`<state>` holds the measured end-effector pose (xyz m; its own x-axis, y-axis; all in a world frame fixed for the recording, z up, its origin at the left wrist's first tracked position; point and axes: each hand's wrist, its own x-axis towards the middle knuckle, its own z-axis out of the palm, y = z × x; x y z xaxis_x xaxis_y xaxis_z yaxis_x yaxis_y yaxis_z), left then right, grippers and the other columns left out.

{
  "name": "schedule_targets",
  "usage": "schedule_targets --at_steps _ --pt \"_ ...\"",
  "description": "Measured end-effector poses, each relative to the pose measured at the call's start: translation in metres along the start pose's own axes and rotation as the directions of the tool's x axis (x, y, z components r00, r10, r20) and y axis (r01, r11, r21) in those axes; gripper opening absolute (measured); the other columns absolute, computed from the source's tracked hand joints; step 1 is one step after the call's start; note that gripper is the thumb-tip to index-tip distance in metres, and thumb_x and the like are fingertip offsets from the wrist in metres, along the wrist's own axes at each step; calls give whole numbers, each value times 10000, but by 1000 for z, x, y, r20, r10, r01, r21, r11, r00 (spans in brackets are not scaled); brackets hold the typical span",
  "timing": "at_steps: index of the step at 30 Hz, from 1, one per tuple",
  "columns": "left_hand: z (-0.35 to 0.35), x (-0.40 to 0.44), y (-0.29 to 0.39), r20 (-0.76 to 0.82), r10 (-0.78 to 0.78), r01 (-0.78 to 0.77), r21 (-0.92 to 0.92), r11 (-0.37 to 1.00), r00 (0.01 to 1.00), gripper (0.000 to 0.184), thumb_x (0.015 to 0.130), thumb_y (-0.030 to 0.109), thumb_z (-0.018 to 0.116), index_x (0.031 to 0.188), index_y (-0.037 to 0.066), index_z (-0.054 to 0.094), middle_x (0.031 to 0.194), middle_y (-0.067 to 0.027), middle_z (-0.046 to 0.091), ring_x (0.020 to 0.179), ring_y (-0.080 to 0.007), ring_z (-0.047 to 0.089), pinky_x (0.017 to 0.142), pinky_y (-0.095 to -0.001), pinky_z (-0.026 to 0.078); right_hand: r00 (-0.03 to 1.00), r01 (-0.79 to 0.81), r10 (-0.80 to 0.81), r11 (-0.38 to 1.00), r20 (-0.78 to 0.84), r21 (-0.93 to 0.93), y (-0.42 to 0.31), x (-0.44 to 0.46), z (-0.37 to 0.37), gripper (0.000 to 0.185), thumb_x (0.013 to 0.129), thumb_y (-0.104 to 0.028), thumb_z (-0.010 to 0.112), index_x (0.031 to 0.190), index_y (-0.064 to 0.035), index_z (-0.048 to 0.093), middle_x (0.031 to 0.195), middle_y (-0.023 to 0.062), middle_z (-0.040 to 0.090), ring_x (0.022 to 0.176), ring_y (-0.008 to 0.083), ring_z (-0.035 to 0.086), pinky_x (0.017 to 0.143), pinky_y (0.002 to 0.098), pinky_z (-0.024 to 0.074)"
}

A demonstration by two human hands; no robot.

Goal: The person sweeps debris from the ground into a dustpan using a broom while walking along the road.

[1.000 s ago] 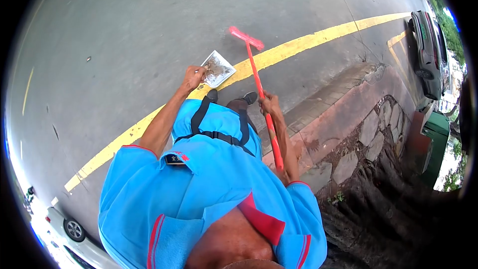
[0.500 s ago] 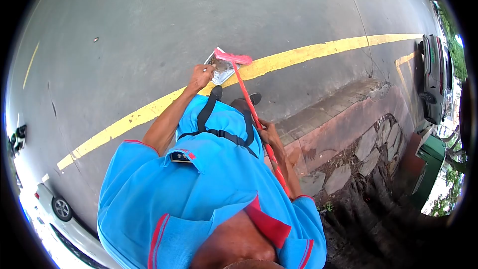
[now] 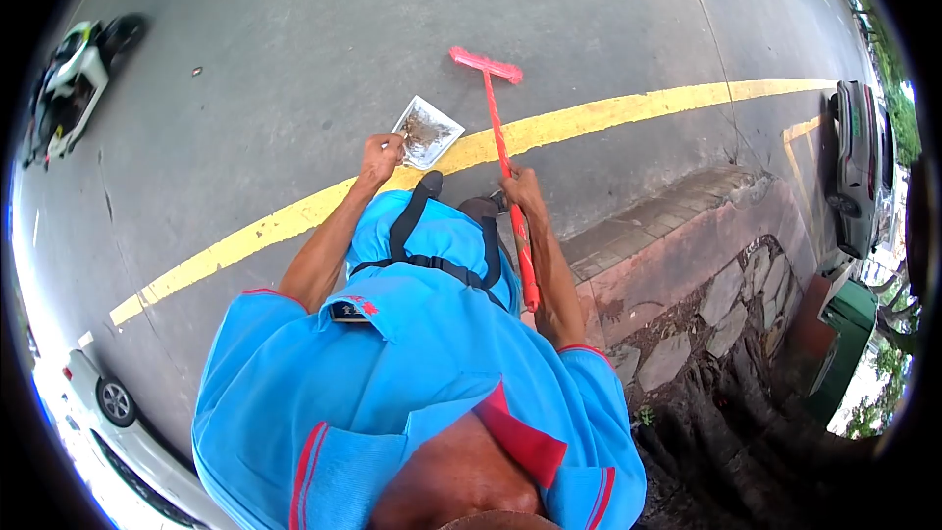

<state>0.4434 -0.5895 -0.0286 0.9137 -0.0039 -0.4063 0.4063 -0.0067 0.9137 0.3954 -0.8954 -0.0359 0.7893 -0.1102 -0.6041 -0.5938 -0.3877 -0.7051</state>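
My left hand (image 3: 383, 156) is closed on the near left side of a pale metal dustpan (image 3: 449, 135). Brown dirt or leaf litter (image 3: 422, 128) lies in the pan, which is just above the pavement by the yellow line. My right hand (image 3: 521, 183) wraps round the red shaft of a broom (image 3: 499, 128). The broom's pink-red bristled head (image 3: 488, 65) is out ahead, to the right of the dustpan and apart from it. The handle's lower end runs back beside my right forearm.
A yellow line (image 3: 608, 119) crosses the grey pavement. At right stand a low stone-faced wall (image 3: 677, 265), tree roots, a green bin (image 3: 846, 339) and a parked car (image 3: 860, 172). A motor scooter (image 3: 78, 88) is at upper left, and a white car (image 3: 118, 422) at lower left.
The broom head has left the dustpan and moved forward and right. My right hand has moved forward with the shaft. The scooter has come closer at the left.
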Motion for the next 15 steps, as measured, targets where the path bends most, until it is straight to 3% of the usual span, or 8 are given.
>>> schedule_targets --at_steps 2,3,5,7,10,12,15 --pt "-4 -5 2 -6 26 -25 22 999 1000 329 822 165 517 576 -51 544 540 -54 505 496 -109 455 453 -270 365 995 -19 37 981 93 -195 -9 4 6 439 738 -99 565 1161 18 583 599 122 595 486 200 591 449 349 460" --pt "-6 -6 1 -38 27 -26 11 1000 999 333 824 166 517 574 -52 540 543 -59 505 497 -110 453 454 -269 364 995 -15 35 981 97 -194 -10 0 8 439 738 -99 565 1161 18 583 599 122 595 486 200 591 449 349 460" --pt "-10 -10 -3 -71 17 -17 -3 1000 997 337 825 167 516 572 -54 536 546 -63 505 499 -110 452 456 -268 364 986 140 -83 883 145 -447 0 -27 10 472 727 -108 578 1185 3 568 682 186 644 608 262 643 581 387 503" --pt "-14 -7 -3 -51 12 -16 -71 997 999 340 829 172 516 574 -53 535 557 -73 509 503 -114 451 458 -269 365 980 183 -112 839 167 -513 16 -60 5 502 718 -92 580 1211 -4 547 784 237 659 684 284 654 670 389 501" --pt "-16 -3 8 -15 3 -3 -15 1000 1000 338 832 173 514 581 -52 538 568 -75 512 507 -116 451 461 -268 365 969 120 -22 913 248 -389 41 -101 -9 536 723 -87 589 1252 -21 526 845 240 663 671 270 647 668 368 501" --pt "-18 2 9 -5 -3 3 -8 1000 1000 333 833 173 517 586 -49 541 573 -72 515 508 -117 450 461 -270 364 960 -176 201 974 197 -140 26 -134 -25 549 739 -88 608 1274 -19 509 792 182 662 595 220 611 577 349 485" --pt "-21 3 10 36 -20 21 -19 1000 999 337 837 178 519 588 -49 541 577 -73 520 508 -117 456 464 -268 374 934 -287 290 957 211 -42 10 -153 -42 567 740 -72 612 1290 -7 491 711 110 628 515 161 548 477 317 434"
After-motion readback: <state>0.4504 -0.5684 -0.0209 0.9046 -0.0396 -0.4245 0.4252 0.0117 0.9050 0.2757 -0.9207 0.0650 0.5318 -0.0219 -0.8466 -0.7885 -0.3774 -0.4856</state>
